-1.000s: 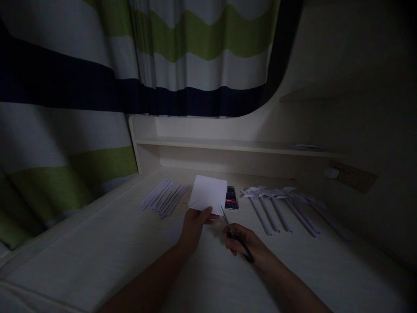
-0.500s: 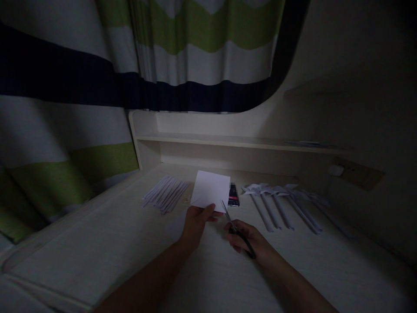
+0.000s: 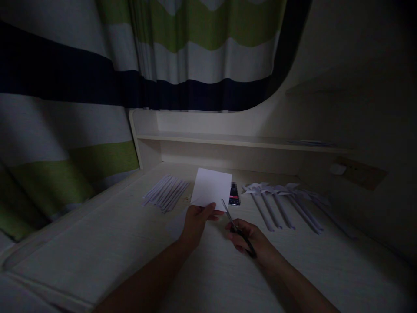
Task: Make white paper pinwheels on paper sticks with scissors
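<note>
Head-worn view, down over desk (image 3: 97, 243)

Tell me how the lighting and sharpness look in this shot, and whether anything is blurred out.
Head view: dim throughout, corners darkest; the white paper square in the left hand is the brightest thing. The right hand and its scissors read dark and soft. The small dark object behind the paper is partly pixelated. The shelf edge and curtain bow from wide-angle distortion.

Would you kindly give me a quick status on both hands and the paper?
Left hand pinching white paper square upright. Right hand gripping scissors, blades at paper's lower right corner. Nothing between blades and paper.
</note>
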Action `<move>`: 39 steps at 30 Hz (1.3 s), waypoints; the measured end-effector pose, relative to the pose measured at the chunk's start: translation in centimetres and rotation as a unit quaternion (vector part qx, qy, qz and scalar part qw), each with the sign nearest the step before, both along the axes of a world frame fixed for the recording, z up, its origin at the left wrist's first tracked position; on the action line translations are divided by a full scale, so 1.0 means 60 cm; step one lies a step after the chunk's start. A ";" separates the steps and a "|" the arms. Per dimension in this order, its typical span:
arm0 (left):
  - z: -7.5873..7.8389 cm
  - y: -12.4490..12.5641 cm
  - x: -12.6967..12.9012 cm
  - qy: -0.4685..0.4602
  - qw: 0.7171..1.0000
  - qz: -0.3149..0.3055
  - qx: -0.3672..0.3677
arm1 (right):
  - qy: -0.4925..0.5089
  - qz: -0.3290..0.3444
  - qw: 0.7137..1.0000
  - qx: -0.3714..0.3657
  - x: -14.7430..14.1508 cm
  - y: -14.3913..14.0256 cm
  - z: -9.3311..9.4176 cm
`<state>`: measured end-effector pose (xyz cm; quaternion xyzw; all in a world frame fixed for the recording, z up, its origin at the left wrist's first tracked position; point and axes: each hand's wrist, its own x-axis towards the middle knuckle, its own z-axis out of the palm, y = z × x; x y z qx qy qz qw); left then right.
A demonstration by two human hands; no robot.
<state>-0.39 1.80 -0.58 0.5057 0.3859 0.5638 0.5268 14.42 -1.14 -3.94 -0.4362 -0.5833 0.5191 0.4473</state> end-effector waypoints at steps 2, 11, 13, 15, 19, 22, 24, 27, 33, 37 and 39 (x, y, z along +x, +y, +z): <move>0.000 0.001 0.000 0.002 1.000 0.003 -0.001 | -0.005 -0.009 1.000 -0.003 -0.001 -0.001 0.002; -0.006 0.005 -0.002 0.015 1.000 -0.002 0.003 | -0.012 -0.041 0.999 0.005 -0.003 -0.002 0.007; -0.007 0.004 -0.002 0.024 1.000 -0.005 0.004 | -0.010 -0.046 0.999 0.009 -0.002 -0.001 0.006; -0.006 0.003 -0.002 0.027 1.000 -0.009 0.008 | -0.011 -0.047 0.999 0.011 -0.002 -0.001 0.006; -0.004 0.003 -0.003 0.029 0.999 -0.016 0.012 | -0.016 -0.041 0.999 0.000 0.000 -0.003 0.009; -0.003 0.003 -0.004 0.031 0.999 -0.015 0.002 | -0.025 -0.043 0.999 -0.006 0.000 -0.004 0.011; -0.002 0.003 -0.004 0.025 1.000 -0.015 -0.006 | -0.024 -0.045 0.999 0.001 0.000 -0.003 0.010; -0.002 0.001 -0.003 0.029 0.999 -0.022 -0.004 | -0.011 -0.048 0.999 0.017 -0.001 -0.002 0.006; -0.002 -0.002 -0.001 0.024 0.999 -0.028 -0.005 | -0.035 -0.051 0.998 0.010 0.001 0.003 -0.002; -0.006 -0.001 0.001 0.016 0.999 -0.028 -0.002 | -0.025 -0.046 0.999 0.002 0.002 0.003 0.001; -0.009 -0.001 0.001 0.019 0.999 -0.033 0.004 | -0.020 -0.046 0.999 0.000 0.002 0.002 0.003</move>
